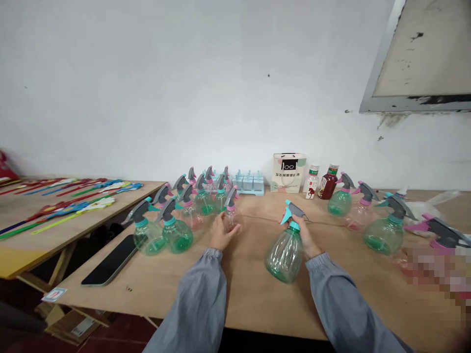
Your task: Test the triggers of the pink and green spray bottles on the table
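My left hand curls round a clear pinkish spray bottle with a grey and pink trigger head, standing on the wooden table. My right hand grips the neck of a green spray bottle with a teal collar and grey trigger, which stands just in front of me. Both arms wear grey sleeves.
A cluster of green and pink spray bottles stands at the left, and more bottles at the right. A black phone lies near the left edge. A small paper bag, two drink bottles and a blue tray line the wall. Coloured strips cover a side table.
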A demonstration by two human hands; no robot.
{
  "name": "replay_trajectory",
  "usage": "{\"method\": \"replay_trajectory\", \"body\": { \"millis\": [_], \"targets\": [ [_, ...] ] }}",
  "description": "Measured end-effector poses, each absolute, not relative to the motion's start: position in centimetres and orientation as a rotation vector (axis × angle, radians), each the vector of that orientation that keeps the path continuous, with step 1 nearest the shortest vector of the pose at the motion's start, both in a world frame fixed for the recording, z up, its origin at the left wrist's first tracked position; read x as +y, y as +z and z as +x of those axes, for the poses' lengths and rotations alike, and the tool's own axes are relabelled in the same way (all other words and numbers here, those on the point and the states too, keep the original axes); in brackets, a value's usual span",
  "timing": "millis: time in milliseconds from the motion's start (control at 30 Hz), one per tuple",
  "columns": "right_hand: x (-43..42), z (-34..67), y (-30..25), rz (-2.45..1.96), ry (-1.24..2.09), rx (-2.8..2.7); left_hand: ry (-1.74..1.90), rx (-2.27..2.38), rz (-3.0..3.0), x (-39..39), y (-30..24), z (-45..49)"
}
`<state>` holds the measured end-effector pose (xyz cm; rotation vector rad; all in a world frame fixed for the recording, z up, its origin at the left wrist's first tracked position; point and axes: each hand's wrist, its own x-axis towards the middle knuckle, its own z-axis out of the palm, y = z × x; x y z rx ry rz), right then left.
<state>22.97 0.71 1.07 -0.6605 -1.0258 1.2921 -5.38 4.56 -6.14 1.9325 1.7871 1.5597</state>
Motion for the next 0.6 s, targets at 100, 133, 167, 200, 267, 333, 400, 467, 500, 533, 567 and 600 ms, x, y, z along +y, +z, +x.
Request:
{"method": "replay_trajectory", "body": {
  "millis": [100,133,167,200,267,333,400,467,500,533,567,600],
  "targets": [
    [0.49,22.71,1.06,-0.644,1.398,-1.052,1.563,1.772,1.945,4.62,-6.14,-5.39],
    [0.42,22.63,1.04,-0.639,1.439,-1.067,1.567,1.764,1.95,4.65,-6.15,-5.39],
    [0.38,22.57,1.02,-0.631,1.469,-1.084,1.571,1.757,1.953,4.67,-6.17,-5.4],
    [0.36,22.55,1.0,-0.624,1.478,-1.093,1.575,1.752,1.957,4.69,-6.19,-5.4],
    [0.42,22.62,1.0,-0.633,1.444,-1.083,1.581,1.74,1.966,4.71,-6.24,-5.4],
    [0.54,22.77,1.07,-0.657,1.386,-1.07,1.584,1.725,1.977,4.73,-6.29,-5.41],
    [0.61,22.87,1.15,-0.652,1.346,-1.058,1.587,1.712,1.982,4.75,-6.32,-5.42],
    [0.59,22.85,1.19,-0.641,1.373,-1.049,1.59,1.703,1.984,4.78,-6.34,-5.44],
    [0.56,22.81,1.17,-0.639,1.398,-1.046,1.591,1.7,1.986,4.79,-6.35,-5.45],
    [0.54,22.76,1.13,-0.635,1.425,-1.048,1.59,1.696,1.989,4.79,-6.36,-5.45],
    [0.54,22.71,1.08,-0.63,1.449,-1.055,1.591,1.693,1.991,4.8,-6.37,-5.44],
    [0.56,22.69,1.01,-0.625,1.463,-1.062,1.591,1.692,1.991,4.8,-6.38,-5.43]
  ]
}}
